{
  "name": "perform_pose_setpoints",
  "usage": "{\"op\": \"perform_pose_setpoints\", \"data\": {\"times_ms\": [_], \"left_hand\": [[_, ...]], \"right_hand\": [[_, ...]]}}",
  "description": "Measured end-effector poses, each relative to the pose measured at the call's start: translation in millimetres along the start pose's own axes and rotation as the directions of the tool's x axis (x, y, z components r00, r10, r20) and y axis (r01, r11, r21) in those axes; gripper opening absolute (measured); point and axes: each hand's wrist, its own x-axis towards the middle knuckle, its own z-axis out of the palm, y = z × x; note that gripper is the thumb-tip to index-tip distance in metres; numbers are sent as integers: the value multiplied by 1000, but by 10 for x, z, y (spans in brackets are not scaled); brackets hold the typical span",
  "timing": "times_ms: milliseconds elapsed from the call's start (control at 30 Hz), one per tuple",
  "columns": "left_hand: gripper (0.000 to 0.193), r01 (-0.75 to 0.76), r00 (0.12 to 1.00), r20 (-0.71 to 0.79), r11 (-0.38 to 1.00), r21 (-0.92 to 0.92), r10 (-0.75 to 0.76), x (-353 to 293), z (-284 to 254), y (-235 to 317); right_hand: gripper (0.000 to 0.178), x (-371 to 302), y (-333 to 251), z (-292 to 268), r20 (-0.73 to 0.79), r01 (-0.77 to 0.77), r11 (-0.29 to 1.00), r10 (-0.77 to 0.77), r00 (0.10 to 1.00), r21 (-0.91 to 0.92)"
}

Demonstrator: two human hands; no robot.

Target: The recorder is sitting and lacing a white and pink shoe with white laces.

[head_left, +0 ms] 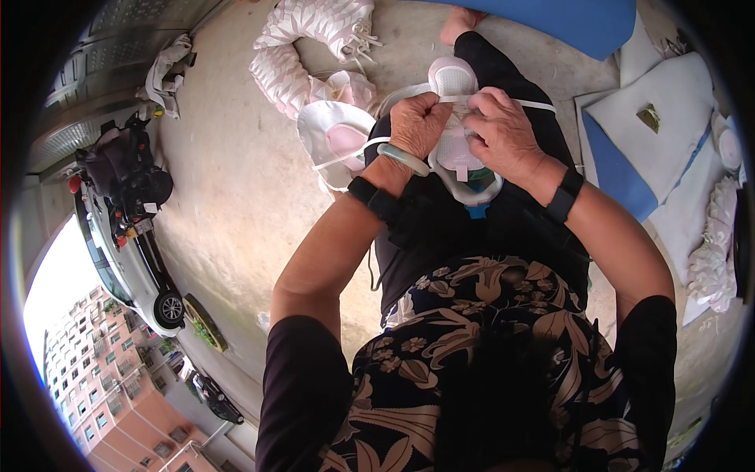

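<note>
On my lap lies a white-and-pink shoe upper [454, 77], one rounded end pointing away from me and its padded opening towards my body. A flat white shoelace [538, 105] runs across it and out past both hands. My left hand [419, 124] pinches the lace at the upper's left side, thumb and forefinger together. Bent over the right side, my right hand [507, 134] has its fingers closed at the lace; its fingertips are partly hidden. A pale bangle [403, 159] and a black band circle my left wrist, and another black band [565, 195] my right.
Stacked white-and-pink uppers [277, 75] curve across the floor ahead left, with a loose white upper [313, 130] nearer me. Blue-and-white sheets [653, 110] and another upper stack [714, 244] lie at right. A dark scooter [130, 169] and white car [118, 252] stand far left.
</note>
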Motion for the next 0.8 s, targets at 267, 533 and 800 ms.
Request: {"op": "perform_pose_setpoints", "data": {"times_ms": [267,533,800], "left_hand": [[17,132,988,99,984,-120,-120,-17,-49,96],[18,91,986,148,992,-82,-78,-49,-29,26],[25,135,977,169,991,-19,-130,-138,28,122]], "right_hand": [[10,110,105,-12,201,-77,991,54,978,109],[15,8,43,38,65,-51,985,41,997,166],[12,-17,34,82,-74,-189,931,222,972,313]]}}
